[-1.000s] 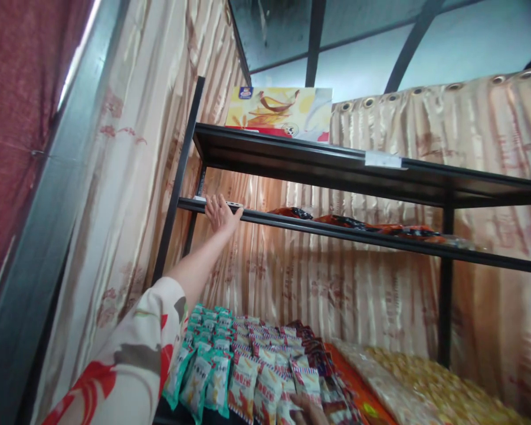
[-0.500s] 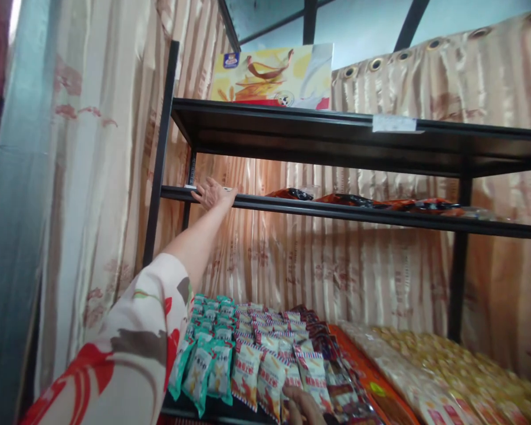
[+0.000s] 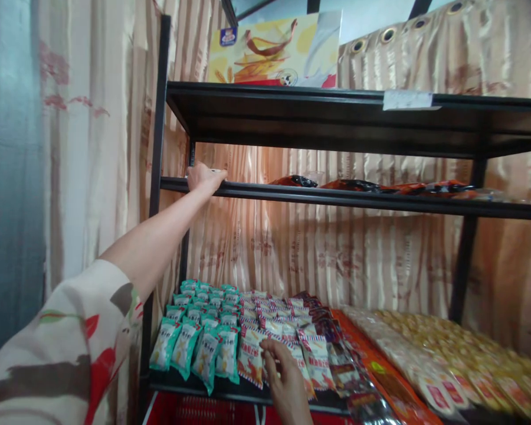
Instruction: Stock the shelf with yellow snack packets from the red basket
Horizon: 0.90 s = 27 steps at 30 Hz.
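A black metal shelving rack (image 3: pixel 336 198) stands against shiny, pleated beige curtains (image 3: pixel 327 254) printed with faint reddish motifs. On the top board, at about twelve o'clock in the view, sits a flat glossy cardboard box (image 3: pixel 274 50) in yellow and white. The middle shelf is a thin dark rail carrying flat orange-and-black packets (image 3: pixel 380 186) toward three o'clock.

The left hand (image 3: pixel 203 177), at about eleven o'clock, reaches up on a bare outstretched arm from a floral sleeve (image 3: pixel 62 348). Its fingers curl over the front edge of the middle shelf near the left post, closed on the rail; a small pale object lies just under the fingertips, too small to identify.

The right hand (image 3: pixel 285 381) is at six o'clock, low in the view, fingers bent together and pinching the top edge of one red-and-white snack packet (image 3: pixel 252 360) in the front row of the bottom shelf. The packets are small crinkly foil pouches with serrated edges, overlapping in rows; teal ones (image 3: pixel 199 348) lie just to the left, and long clear bags of yellow snacks (image 3: pixel 446 360) spread toward four o'clock.
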Motion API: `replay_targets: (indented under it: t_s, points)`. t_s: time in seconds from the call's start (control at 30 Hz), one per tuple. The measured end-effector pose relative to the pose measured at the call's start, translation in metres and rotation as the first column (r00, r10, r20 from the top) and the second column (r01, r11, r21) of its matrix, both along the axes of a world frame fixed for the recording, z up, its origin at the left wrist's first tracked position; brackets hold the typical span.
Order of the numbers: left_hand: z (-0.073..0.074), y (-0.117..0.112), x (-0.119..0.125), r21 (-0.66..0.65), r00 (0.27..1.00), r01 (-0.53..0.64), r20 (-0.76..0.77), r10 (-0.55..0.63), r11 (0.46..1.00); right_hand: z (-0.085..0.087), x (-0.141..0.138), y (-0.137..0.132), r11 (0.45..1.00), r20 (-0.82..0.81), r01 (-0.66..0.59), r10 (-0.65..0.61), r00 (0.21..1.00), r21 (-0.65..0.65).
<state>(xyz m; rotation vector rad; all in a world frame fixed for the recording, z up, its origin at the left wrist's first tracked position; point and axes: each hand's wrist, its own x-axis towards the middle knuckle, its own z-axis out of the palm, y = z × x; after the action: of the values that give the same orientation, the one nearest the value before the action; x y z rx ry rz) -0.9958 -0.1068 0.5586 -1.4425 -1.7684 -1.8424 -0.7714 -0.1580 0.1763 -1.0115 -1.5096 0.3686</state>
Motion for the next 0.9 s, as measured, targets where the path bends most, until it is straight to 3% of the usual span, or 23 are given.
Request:
replay_targets:
  t_s: [0.1,0.2,0.33,0.4,0.47,0.53,0.6,0.7,0.8,0.83,0.9]
  points:
    - [-0.007,-0.004,-0.007,0.084,1.000,-0.004,-0.011,0.005,0.996,0.026,-0.018,-0.004,0.998,0.060,-0.048,0.046,0.997,0.042]
    - [-0.022,-0.017,-0.010,0.211,0.998,0.052,0.034,-0.061,0.976,0.051,-0.030,-0.008,0.992,0.064,-0.082,0.076,0.995,0.099]
    - [-0.064,-0.056,-0.007,0.356,0.969,0.214,0.039,-0.244,0.910,0.076,-0.036,-0.015,0.986,-0.019,-0.159,0.160,0.987,0.053]
    - [-0.099,-0.080,0.000,0.404,0.947,0.254,0.082,-0.311,0.879,0.084,-0.037,-0.020,0.974,-0.140,-0.226,0.221,0.965,-0.018]
    - [-0.144,-0.103,0.011,0.398,0.896,0.343,0.135,-0.424,0.851,0.092,-0.040,-0.027,0.940,-0.308,-0.334,0.300,0.903,-0.064]
    - [-0.196,-0.121,0.026,0.384,0.819,0.428,0.219,-0.531,0.818,0.098,-0.043,-0.035,0.883,-0.492,-0.469,0.400,0.773,-0.019]
    - [-0.247,-0.134,0.043,0.356,0.737,0.493,0.314,-0.599,0.794,0.104,-0.048,-0.044,0.806,-0.649,-0.587,0.484,0.587,0.070]
    - [-0.312,-0.149,0.067,0.280,0.684,0.538,0.407,-0.606,0.795,0.106,-0.054,-0.056,0.733,-0.803,-0.676,0.444,0.397,0.072]
    - [-0.353,-0.160,0.087,0.221,0.744,0.528,0.345,-0.572,0.820,0.095,-0.054,-0.063,0.634,-0.885,-0.772,0.375,0.276,0.028]
    - [-0.363,-0.162,0.092,0.199,0.765,0.520,0.323,-0.557,0.830,0.089,-0.053,-0.064,0.628,-0.911,-0.777,0.335,0.241,0.025]
    - [-0.376,-0.167,0.102,0.138,0.784,0.514,0.324,-0.529,0.846,0.076,-0.049,-0.064,0.667,-0.953,-0.744,0.249,0.169,0.042]
